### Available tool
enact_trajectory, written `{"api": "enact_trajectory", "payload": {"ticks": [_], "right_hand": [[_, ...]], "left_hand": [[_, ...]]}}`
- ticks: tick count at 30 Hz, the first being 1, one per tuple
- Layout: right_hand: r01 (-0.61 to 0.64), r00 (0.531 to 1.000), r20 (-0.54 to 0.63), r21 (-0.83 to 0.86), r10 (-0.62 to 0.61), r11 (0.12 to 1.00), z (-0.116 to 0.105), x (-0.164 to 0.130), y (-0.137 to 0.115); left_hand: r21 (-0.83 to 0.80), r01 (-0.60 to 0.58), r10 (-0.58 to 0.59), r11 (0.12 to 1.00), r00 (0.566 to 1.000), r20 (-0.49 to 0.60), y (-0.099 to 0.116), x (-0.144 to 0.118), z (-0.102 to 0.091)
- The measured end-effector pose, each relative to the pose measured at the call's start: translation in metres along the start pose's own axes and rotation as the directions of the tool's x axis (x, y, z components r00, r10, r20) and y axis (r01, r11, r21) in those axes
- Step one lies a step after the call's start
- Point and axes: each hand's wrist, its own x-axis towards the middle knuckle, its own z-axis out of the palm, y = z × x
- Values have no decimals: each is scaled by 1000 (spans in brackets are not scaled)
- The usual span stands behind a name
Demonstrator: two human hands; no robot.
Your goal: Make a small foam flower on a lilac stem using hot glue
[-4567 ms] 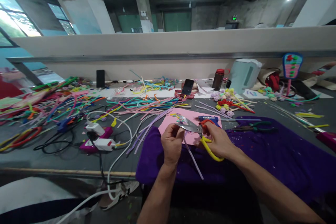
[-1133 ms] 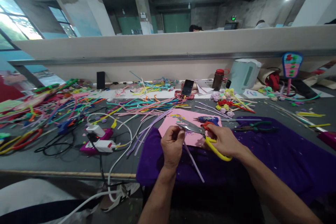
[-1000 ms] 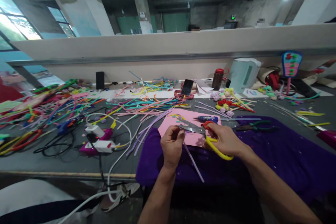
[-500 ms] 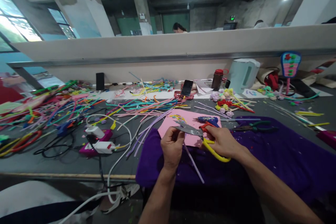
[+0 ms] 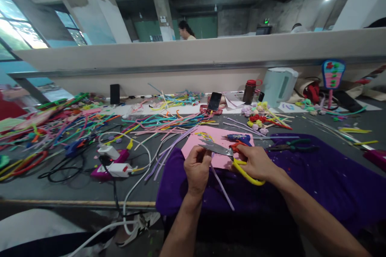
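Observation:
My right hand is closed round the red and yellow handles of a pair of scissors. The blades point left and reach over the fingertips of my left hand. Those left fingers are pinched on a lavender pipe cleaner, whose length slants down to the right below the blades. The pinched end is hidden by the fingers and blades. Under both hands lie a pink sheet and a purple cloth. A blue glue gun rests on the sheet just beyond the scissors.
Green-handled pliers lie on the cloth at right. Loose pipe cleaners spread across the table. A magenta power strip with white cables is at left. A phone, bottle and kettle stand along the partition.
The scissor blades look slightly closer together. Both hands stay in nearly the same place. Behind the partition, a person has moved left.

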Motion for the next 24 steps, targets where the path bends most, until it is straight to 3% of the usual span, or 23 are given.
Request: {"api": "enact_trajectory", "payload": {"ticks": [24], "right_hand": [[4,1000,0,-11,-4,1000,2,-1,5]], "left_hand": [[9,30,-30,1000,1000,5,1,0,-1]]}}
